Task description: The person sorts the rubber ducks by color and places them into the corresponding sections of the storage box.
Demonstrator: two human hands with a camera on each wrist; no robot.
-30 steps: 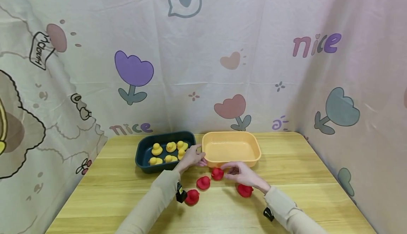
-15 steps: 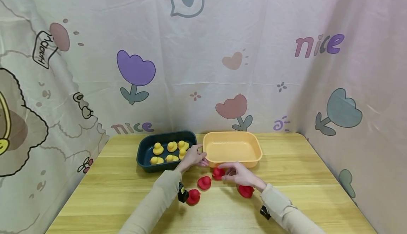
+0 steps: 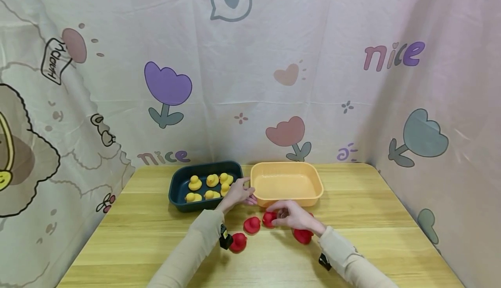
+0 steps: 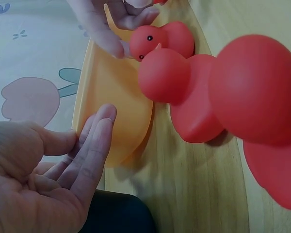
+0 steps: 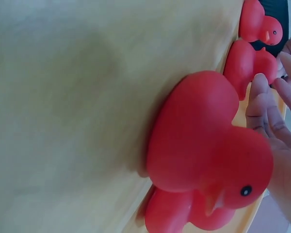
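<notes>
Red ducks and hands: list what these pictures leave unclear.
- Head view: the right hand covers part of the red duck it touches; grip unclear.
- Head view: left hand at the orange tray rim; contact too small to judge.
- Right wrist view: near duck blurred, hiding one behind.

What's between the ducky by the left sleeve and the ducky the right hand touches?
Another red duck, sitting on the table; the head view shows it.
</notes>
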